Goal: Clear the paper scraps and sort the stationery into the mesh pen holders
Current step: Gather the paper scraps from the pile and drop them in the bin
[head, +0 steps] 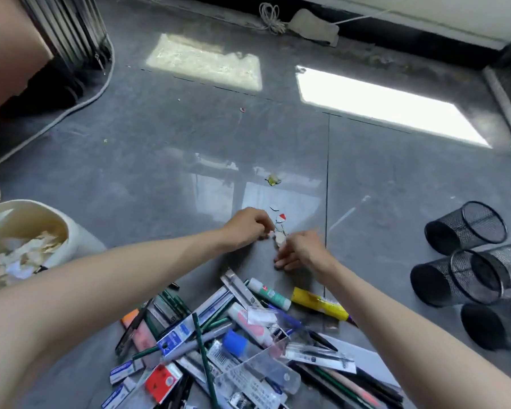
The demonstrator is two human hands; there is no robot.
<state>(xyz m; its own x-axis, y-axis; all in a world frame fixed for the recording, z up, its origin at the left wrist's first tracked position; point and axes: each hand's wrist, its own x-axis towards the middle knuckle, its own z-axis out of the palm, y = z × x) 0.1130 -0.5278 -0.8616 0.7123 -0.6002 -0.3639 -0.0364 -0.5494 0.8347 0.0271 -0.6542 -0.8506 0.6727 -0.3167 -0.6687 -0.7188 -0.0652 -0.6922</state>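
Note:
Both hands reach over the grey floor beyond a heap of stationery. My left hand has curled fingers pinching small paper scraps on the floor. My right hand meets it from the right, fingers bent down onto the same scraps. A red-tipped scrap and a white one lie just beyond, and a yellowish scrap farther off. Several black mesh pen holders lie on their sides at the right.
A cream bin holding torn paper stands at the left. A grey cable curves across the floor at the far left. Tiny scraps dot the far floor. A cloth and coiled cord lie by the back wall.

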